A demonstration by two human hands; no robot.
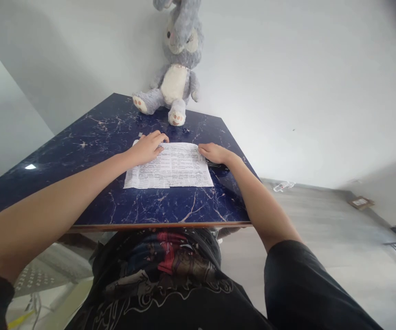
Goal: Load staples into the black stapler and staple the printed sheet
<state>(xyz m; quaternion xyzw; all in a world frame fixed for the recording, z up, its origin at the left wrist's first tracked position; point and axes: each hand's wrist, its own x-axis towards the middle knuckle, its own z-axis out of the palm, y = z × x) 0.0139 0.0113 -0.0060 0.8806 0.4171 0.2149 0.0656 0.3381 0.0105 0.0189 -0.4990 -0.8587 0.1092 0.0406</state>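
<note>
A printed sheet of paper (pixel 173 167), covered in dense small text, lies on the dark blue marbled table (pixel 115 204) in front of me. Its lower edge is uneven. My left hand (pixel 147 147) rests over the sheet's upper left part, fingers curved past the top edge and thumb apart from them. At the upper right corner, my right hand (pixel 214 152) has its fingers closed on the paper's edge, which bends up a little there. A dark object (pixel 216 165) shows partly from under the right hand; I cannot make out what it is.
A grey and white plush rabbit (pixel 173 82) sits at the table's far end against the wall. A small light piece (pixel 140 134) lies beyond my left hand. On the floor to the right are a clear plastic item (pixel 283 185) and a brown box (pixel 360 202).
</note>
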